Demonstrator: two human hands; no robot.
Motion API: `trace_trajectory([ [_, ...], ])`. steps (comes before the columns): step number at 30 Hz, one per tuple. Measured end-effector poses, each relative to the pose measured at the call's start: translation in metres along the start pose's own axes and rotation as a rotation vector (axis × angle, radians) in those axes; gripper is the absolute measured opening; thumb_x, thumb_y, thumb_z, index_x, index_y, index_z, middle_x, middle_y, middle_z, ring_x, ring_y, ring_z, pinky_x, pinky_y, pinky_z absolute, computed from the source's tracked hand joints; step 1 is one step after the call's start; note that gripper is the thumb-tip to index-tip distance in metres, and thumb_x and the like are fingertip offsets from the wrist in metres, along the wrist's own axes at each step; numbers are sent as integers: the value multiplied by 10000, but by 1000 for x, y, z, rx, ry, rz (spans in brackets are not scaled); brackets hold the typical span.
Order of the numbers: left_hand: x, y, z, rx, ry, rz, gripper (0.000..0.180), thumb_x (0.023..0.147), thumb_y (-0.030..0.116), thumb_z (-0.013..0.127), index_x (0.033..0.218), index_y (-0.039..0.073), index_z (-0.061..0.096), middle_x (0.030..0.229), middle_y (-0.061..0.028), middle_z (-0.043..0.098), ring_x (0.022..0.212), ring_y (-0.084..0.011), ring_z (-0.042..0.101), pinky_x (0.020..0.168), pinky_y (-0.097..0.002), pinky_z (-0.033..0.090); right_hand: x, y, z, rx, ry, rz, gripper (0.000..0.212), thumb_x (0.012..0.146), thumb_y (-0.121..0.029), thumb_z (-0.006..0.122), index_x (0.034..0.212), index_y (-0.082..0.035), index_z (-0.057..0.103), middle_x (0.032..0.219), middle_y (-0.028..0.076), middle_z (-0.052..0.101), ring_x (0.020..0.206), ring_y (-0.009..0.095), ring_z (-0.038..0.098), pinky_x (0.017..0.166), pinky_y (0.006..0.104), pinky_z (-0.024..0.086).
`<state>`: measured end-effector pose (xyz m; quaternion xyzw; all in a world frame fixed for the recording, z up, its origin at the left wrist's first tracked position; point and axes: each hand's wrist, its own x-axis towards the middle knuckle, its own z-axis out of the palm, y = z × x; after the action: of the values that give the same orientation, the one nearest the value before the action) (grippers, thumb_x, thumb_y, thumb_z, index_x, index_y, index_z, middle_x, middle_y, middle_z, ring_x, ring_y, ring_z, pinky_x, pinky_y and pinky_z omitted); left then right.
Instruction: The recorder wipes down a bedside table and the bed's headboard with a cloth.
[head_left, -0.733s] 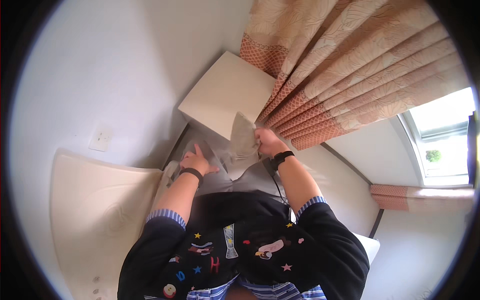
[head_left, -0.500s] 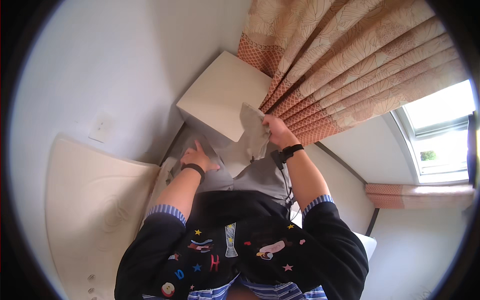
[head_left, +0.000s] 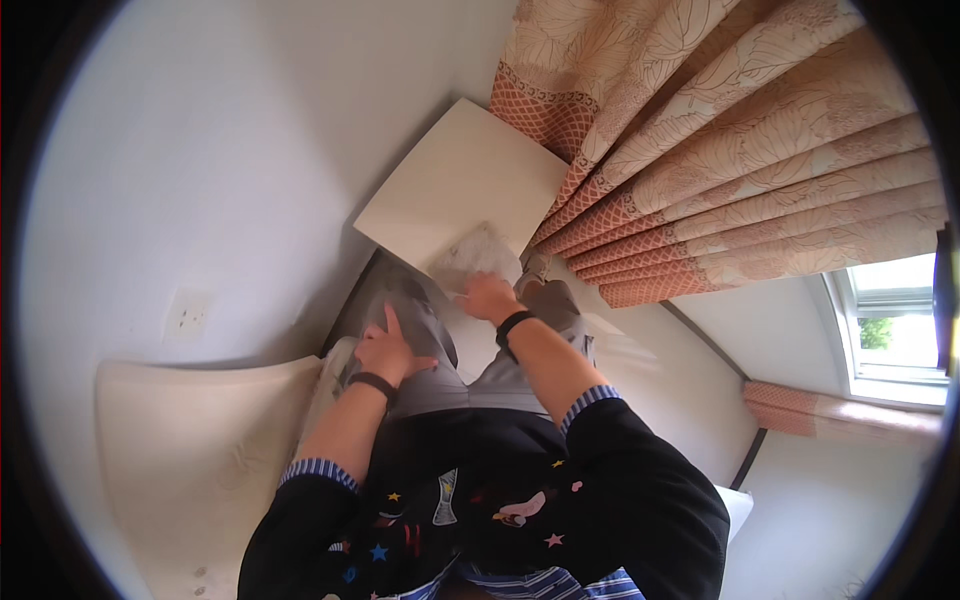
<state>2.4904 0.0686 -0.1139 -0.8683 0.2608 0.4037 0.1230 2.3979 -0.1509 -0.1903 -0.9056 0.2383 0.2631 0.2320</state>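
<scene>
My right hand (head_left: 490, 297) is closed on a light grey cloth (head_left: 478, 250), which is blurred by motion. The cloth lies over the near edge of a cream bedside cabinet (head_left: 455, 180), on its flat top. My left hand (head_left: 388, 352) holds nothing; its index finger and thumb are stretched apart above my grey trouser leg (head_left: 420, 310).
Patterned curtains (head_left: 700, 190) hang close by the cabinet's right side. A cream headboard (head_left: 200, 430) stands at the left against the white wall, below a socket (head_left: 187, 315). A window (head_left: 900, 330) is at the far right. Pale floor (head_left: 660, 370) shows beside my legs.
My right hand has moved left and nearer, bringing the cloth from beside the cabinet's right edge onto its top. My left hand has lowered slightly and remains apart from the cloth.
</scene>
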Motion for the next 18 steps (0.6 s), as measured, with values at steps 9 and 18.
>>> trace_trajectory([
  [9,75,50,-14,124,108,136,1162,771,598,803,1639,122,197,1638,-222,273,1506,-446,276,1088,-674,376,43,2,46,48,581,177,890,882,-574,645,1564,-69,379,1628,212,320,1511,436,257,1220,580,216],
  [18,124,85,1,144,52,185,1269,729,585,830,1660,127,101,1678,-331,-8,1525,-501,205,1106,-747,281,145,131,-48,-169,727,92,851,916,-671,557,1536,-97,443,1623,189,358,1496,413,301,1220,589,205],
])
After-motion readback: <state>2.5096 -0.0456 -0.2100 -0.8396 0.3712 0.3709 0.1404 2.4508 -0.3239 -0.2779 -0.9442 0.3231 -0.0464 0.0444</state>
